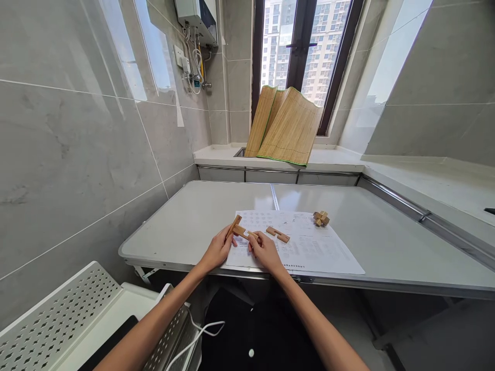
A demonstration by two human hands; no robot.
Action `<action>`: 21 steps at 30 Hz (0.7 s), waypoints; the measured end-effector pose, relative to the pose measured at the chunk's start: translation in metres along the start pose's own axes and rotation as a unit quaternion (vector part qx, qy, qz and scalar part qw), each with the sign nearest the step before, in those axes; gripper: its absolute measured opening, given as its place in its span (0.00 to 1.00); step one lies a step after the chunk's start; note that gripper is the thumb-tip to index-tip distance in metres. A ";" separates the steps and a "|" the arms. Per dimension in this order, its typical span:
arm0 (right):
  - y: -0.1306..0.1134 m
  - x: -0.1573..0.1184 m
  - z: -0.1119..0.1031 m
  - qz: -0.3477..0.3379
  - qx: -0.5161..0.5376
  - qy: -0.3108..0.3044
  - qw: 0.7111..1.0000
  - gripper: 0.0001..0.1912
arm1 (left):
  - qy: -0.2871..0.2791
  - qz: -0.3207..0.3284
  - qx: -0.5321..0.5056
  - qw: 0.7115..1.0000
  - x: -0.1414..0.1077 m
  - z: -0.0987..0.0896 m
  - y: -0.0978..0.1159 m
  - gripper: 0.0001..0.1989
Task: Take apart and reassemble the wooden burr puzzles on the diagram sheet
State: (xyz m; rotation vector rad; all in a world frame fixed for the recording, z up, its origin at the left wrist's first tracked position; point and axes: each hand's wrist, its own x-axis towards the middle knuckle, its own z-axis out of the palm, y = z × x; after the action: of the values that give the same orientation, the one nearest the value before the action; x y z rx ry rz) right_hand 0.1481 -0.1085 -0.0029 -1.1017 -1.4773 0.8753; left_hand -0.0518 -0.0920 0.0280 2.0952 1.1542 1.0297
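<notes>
My left hand [219, 248] is closed around a wooden puzzle piece [233, 225], a narrow bar tilted up to the right. A second wooden piece [240, 231] sticks out from it toward my right hand. My right hand [265, 249] pinches the end of a small wooden puzzle piece [253, 235]; its fingers cover part of it. Whether the pieces between my hands are joined, I cannot tell. Just beyond my right hand, a notched wooden piece [278, 234] lies on a printed paper sheet [320, 257]. An assembled wooden burr puzzle [320, 218] sits at the sheet's far right.
The white folding table [185, 216] has a seam down its middle. Behind it, a folded bamboo mat [290, 126] leans on the window ledge. At lower left stands a white perforated rack [77, 309] with a white cable [201, 332]. Tiled wall borders the left.
</notes>
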 end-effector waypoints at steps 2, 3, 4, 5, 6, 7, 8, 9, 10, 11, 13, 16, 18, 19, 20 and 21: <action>0.000 0.000 0.000 0.002 0.002 -0.001 1.000 0.19 | 0.003 0.007 0.009 1.000 -0.001 0.000 0.001 0.25; 0.000 0.000 0.001 0.003 0.003 -0.002 1.000 0.19 | 0.005 0.011 0.013 1.000 -0.001 0.000 0.002 0.25; 0.000 0.000 0.001 0.004 0.004 -0.004 1.000 0.19 | 0.006 0.014 0.016 1.000 -0.001 0.001 0.002 0.25; -0.001 0.000 0.001 0.005 0.004 -0.005 1.000 0.19 | 0.008 0.017 0.019 1.000 -0.001 0.001 0.001 0.26; -0.001 0.000 0.001 0.007 0.005 -0.007 1.000 0.19 | 0.009 0.021 0.024 0.999 -0.002 0.001 0.001 0.26; -0.001 0.000 0.001 0.008 0.006 -0.008 1.000 0.19 | 0.010 0.024 0.029 0.999 -0.002 0.001 0.001 0.26; -0.001 0.000 0.001 0.009 0.007 -0.009 1.000 0.19 | 0.011 0.028 0.034 0.999 -0.002 0.002 0.001 0.26; -0.002 0.000 0.001 0.010 0.008 -0.011 1.000 0.20 | 0.012 0.030 0.038 0.999 -0.002 0.002 0.000 0.27; -0.002 0.000 0.001 0.012 0.008 -0.011 1.000 0.20 | 0.012 0.032 0.040 0.999 -0.002 0.002 0.000 0.27; -0.002 0.000 0.001 0.012 0.009 -0.012 1.000 0.20 | 0.012 0.032 0.040 0.999 -0.002 0.002 0.000 0.27; -0.003 -0.001 0.001 0.013 0.009 -0.013 1.000 0.21 | 0.009 0.031 0.036 0.999 -0.002 0.001 0.000 0.27; -0.004 -0.001 0.001 0.012 0.007 -0.013 1.000 0.20 | 0.007 0.033 0.040 0.999 -0.002 0.001 0.000 0.26; -0.005 -0.002 0.001 0.009 0.005 -0.012 1.000 0.19 | 0.006 0.037 0.048 0.998 -0.003 0.002 -0.001 0.26; -0.005 -0.002 0.001 0.008 0.005 -0.011 1.000 0.19 | 0.005 0.039 0.052 0.998 -0.003 0.002 -0.001 0.26; -0.005 -0.002 0.001 0.007 0.005 -0.011 1.000 0.19 | 0.004 0.039 0.054 0.998 -0.003 0.002 -0.002 0.26; -0.005 -0.002 0.001 0.005 0.005 -0.011 1.000 0.19 | 0.003 0.039 0.057 0.998 -0.003 0.002 -0.003 0.26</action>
State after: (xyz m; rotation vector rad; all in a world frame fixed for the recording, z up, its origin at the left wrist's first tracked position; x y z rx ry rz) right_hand 0.1467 -0.1122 0.0011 -1.0959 -1.4842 0.9036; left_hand -0.0524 -0.0938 0.0234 2.2423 1.1669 1.0290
